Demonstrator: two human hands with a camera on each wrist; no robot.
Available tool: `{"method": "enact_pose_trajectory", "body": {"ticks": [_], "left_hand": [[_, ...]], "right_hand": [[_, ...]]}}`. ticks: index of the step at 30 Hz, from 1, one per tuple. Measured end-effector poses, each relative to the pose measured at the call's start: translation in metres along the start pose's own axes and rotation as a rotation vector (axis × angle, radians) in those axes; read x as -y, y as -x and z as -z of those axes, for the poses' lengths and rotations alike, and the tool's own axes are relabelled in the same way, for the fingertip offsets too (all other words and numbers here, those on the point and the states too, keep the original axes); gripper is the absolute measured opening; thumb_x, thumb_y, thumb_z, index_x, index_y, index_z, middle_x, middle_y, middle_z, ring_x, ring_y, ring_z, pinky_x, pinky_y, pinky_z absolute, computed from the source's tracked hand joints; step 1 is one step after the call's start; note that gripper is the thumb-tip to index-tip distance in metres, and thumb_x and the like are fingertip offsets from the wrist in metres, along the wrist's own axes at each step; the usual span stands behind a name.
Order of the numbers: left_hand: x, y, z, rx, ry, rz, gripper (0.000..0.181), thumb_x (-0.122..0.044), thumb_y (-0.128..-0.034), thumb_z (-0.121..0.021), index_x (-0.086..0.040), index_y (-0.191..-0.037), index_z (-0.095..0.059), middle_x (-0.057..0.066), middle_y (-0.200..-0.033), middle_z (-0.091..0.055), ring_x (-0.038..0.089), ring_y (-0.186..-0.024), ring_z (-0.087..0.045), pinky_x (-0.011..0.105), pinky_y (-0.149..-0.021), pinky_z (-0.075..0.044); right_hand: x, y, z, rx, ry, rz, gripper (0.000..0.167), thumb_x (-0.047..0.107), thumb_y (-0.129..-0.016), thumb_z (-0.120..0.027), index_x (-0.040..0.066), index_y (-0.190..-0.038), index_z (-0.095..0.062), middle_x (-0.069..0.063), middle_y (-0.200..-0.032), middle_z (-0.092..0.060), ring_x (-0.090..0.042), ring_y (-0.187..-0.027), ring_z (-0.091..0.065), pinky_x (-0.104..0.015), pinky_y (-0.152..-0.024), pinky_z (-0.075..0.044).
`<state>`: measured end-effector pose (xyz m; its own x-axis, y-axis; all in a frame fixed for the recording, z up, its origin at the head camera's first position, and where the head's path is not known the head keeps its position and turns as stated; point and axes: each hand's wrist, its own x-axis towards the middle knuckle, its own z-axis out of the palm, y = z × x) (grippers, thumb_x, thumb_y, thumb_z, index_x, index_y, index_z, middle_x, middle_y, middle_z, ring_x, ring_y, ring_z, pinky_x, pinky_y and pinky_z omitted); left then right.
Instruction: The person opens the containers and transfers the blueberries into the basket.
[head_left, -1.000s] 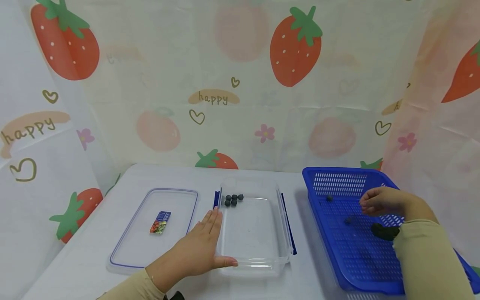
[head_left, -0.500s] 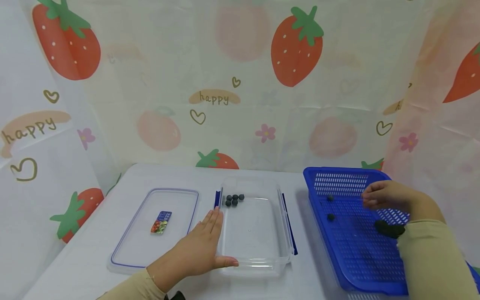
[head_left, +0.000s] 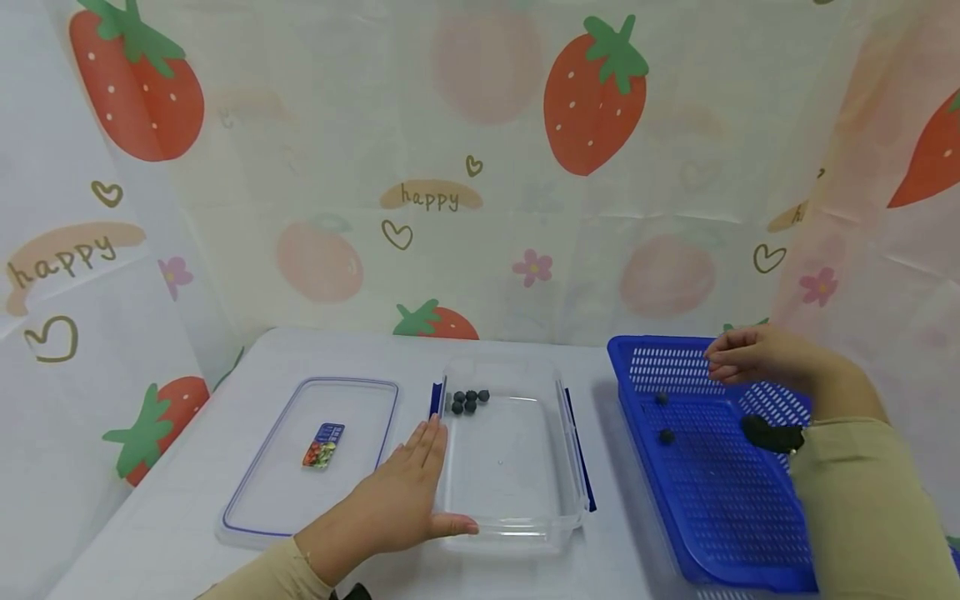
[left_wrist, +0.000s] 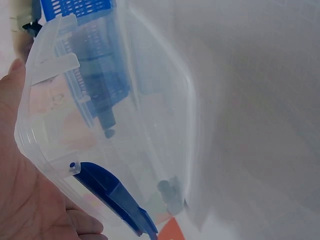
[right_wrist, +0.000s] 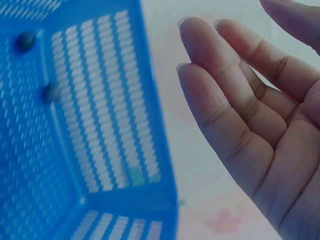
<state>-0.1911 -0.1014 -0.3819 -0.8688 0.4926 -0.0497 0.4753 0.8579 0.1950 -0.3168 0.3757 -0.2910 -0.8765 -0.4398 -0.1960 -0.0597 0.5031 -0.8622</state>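
My left hand (head_left: 393,496) lies along the left side of a clear plastic box (head_left: 525,527), fingers straight and thumb at its near rim. In the left wrist view the palm side is at the box wall (left_wrist: 45,125), by a blue clip (left_wrist: 117,197). Several dark blueberries (head_left: 470,407) sit in the box's far left corner. My right hand (head_left: 772,358) is raised over the far right of a blue basket (head_left: 637,467), holding nothing. In the right wrist view its fingers (right_wrist: 202,95) bend loosely, thumb apart. Two blueberries (head_left: 667,436) lie on the basket floor.
Left of the box lies a clear lid (head_left: 270,500) with blue edging, bearing a small printed packet (head_left: 323,446). Another clear container (head_left: 637,533) shows beneath the basket. A strawberry-print curtain (head_left: 510,208) stands behind the white table (head_left: 405,358).
My right hand has lifted from inside the basket toward its far rim. A blueberry, blurred on the basket floor earlier, now lies farther left. My left hand keeps its place.
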Motion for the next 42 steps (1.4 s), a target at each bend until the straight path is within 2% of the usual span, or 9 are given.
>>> {"method": "enact_pose_trajectory", "body": {"ticks": [7,11,15,20,25,30,35,42], "left_hand": [[0.001,0.001,0.001,-0.007,-0.005,0.001,0.117,-0.083,-0.0709,-0.031,0.006,-0.144,-0.009,0.022,-0.150,-0.005,0.032,-0.139,-0.004,0.047,-0.108,-0.021],[0.002,0.000,0.000,-0.001,-0.005,0.004,0.117,-0.083,-0.0707,-0.031,0.005,-0.144,-0.008,0.022,-0.150,-0.004,0.032,-0.138,-0.004,0.046,-0.108,-0.021],[0.002,0.000,-0.001,-0.004,-0.005,0.002,0.115,-0.081,-0.0721,-0.035,0.005,-0.144,-0.008,0.022,-0.150,-0.004,0.033,-0.138,-0.004,0.047,-0.107,-0.021],[0.002,0.000,-0.003,-0.016,-0.010,-0.006,0.113,-0.079,-0.0741,-0.039,0.005,-0.144,-0.009,0.022,-0.150,-0.004,0.033,-0.138,-0.004,0.048,-0.107,-0.022],[0.000,0.002,0.000,-0.014,-0.024,0.003,0.113,-0.080,-0.0736,-0.037,0.004,-0.144,-0.011,0.021,-0.150,-0.006,0.033,-0.138,-0.005,0.049,-0.106,-0.024],[-0.002,0.003,0.002,0.003,-0.034,0.025,0.118,-0.086,-0.0687,-0.028,0.003,-0.145,-0.012,0.020,-0.151,-0.005,0.032,-0.139,-0.004,0.049,-0.106,-0.023],[-0.004,0.004,0.004,0.005,-0.042,0.037,0.120,-0.088,-0.0664,-0.025,0.002,-0.145,-0.012,0.018,-0.151,-0.004,0.031,-0.139,-0.002,0.051,-0.108,-0.018],[-0.004,0.003,0.002,-0.011,-0.050,0.034,0.120,-0.088,-0.0654,-0.024,0.001,-0.145,-0.013,0.018,-0.151,-0.005,0.030,-0.139,-0.002,0.051,-0.108,-0.017]], "right_hand": [[0.027,-0.027,-0.020,0.047,-0.012,0.087,0.018,0.010,-0.094,-0.051,-0.004,-0.105,-0.053,-0.009,-0.094,-0.060,-0.015,-0.088,-0.063,-0.030,-0.079,-0.052],[0.043,-0.048,-0.038,0.046,-0.015,0.081,0.022,0.010,-0.092,-0.055,-0.007,-0.106,-0.052,-0.012,-0.096,-0.060,-0.015,-0.088,-0.063,-0.030,-0.080,-0.051],[0.061,-0.069,-0.059,0.032,0.032,0.067,0.030,0.013,-0.090,-0.058,-0.008,-0.110,-0.052,-0.016,-0.099,-0.061,-0.018,-0.089,-0.063,-0.034,-0.082,-0.050],[0.077,-0.089,-0.083,0.032,0.105,0.058,0.032,0.019,-0.088,-0.062,-0.004,-0.110,-0.055,-0.019,-0.102,-0.061,-0.023,-0.091,-0.063,-0.041,-0.087,-0.048],[0.091,-0.108,-0.107,0.062,0.118,0.056,0.030,0.020,-0.086,-0.064,0.000,-0.108,-0.057,-0.020,-0.105,-0.060,-0.025,-0.094,-0.062,-0.040,-0.088,-0.048],[0.101,-0.131,-0.132,0.100,0.082,0.054,0.024,0.013,-0.087,-0.062,-0.002,-0.106,-0.058,-0.020,-0.103,-0.059,-0.025,-0.094,-0.062,-0.038,-0.086,-0.049],[0.108,-0.150,-0.160,0.124,0.068,0.036,0.020,0.010,-0.087,-0.062,-0.001,-0.103,-0.060,-0.022,-0.105,-0.059,-0.029,-0.095,-0.062,-0.037,-0.085,-0.050],[0.105,-0.174,-0.198,0.105,0.083,-0.004,0.015,0.010,-0.084,-0.065,0.002,-0.097,-0.064,-0.016,-0.098,-0.064,-0.023,-0.085,-0.064,-0.034,-0.080,-0.052]]}}
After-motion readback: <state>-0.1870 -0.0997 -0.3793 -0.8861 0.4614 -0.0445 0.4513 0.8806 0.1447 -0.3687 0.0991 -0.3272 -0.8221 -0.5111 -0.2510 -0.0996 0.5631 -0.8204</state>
